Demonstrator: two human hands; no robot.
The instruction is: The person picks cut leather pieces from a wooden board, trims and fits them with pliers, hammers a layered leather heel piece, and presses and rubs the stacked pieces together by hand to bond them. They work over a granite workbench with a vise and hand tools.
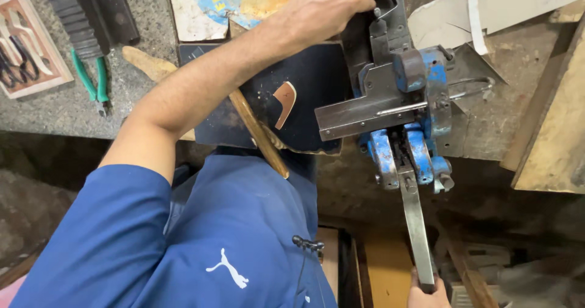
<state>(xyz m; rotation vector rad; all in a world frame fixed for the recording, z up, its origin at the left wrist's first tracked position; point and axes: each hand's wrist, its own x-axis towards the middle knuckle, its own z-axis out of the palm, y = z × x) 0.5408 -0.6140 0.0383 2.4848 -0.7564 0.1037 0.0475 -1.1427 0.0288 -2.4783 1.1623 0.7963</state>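
Gripping lever [415, 223] (right hand [426, 296] below); left hand [323, 6] clenched atop blue press [402, 95].

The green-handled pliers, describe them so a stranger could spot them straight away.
Start at the grey stone worktop on the scene's left. The pliers lie just below a ridged black bar, beside a framed picture. Their bright green handles are the only green thing on the worktop.

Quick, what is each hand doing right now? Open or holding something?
Left hand: closed on the dark metal top of the blue bench machine.
Right hand: gripping the machine's long grey metal lever.
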